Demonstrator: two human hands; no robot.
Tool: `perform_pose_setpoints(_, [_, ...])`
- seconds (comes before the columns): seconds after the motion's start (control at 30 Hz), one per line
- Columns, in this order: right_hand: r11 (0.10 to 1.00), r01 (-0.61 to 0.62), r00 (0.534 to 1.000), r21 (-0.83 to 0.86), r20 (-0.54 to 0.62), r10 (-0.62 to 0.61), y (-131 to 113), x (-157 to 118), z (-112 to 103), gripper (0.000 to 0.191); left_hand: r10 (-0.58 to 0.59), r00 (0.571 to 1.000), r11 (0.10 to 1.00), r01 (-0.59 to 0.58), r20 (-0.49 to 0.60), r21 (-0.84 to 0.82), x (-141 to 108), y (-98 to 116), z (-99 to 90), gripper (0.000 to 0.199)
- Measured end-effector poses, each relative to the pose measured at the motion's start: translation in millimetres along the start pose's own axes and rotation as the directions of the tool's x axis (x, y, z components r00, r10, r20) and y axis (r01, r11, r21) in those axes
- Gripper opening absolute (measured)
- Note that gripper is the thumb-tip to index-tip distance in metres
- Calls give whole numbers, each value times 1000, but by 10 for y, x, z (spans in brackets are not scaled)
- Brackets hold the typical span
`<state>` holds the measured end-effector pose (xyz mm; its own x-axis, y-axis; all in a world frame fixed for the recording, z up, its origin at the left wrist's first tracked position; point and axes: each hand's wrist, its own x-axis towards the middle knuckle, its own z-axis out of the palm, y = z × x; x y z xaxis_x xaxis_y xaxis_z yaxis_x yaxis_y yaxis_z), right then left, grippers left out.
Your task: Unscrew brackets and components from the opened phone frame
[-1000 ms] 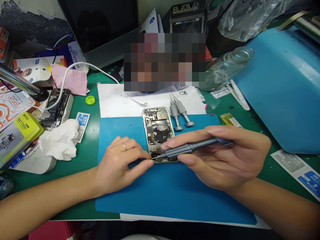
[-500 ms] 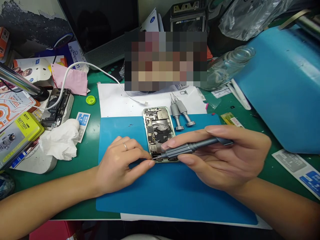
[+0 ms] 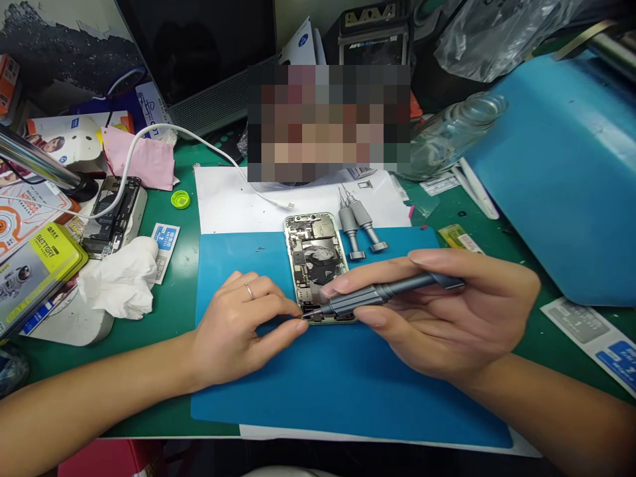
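An opened smartphone (image 3: 318, 258) lies face up on the blue mat (image 3: 318, 377), its circuit board and inner parts bare. My right hand (image 3: 462, 318) grips a dark grey screwdriver (image 3: 355, 300) between thumb and fingers, tilted low, its thin tip at the phone's lower left corner. At that same corner, the thumb and index finger of my left hand (image 3: 243, 328) come together around the tip. Whatever small piece they pinch is too small to make out. Two more grey screwdrivers (image 3: 350, 228) lie just right of the phone's top.
A white cable (image 3: 199, 138) arches across to the white paper (image 3: 223, 199) behind the mat. Crumpled tissue (image 3: 122, 278), an opened phone (image 3: 112, 212) and boxes crowd the left. A glass jar (image 3: 447, 136) and a larger blue sheet (image 3: 556, 185) lie at right. A monitor (image 3: 199, 53) stands behind.
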<state>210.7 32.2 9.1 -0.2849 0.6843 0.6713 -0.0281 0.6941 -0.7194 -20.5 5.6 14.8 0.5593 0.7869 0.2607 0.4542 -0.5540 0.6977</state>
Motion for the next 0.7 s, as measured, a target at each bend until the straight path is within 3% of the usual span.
perform_pose_setpoints(0.7, [1000,3,1000,11,-1,-3,-8,-6,24,75,10,1000,1000,-10,-2,2,2,9,0,13])
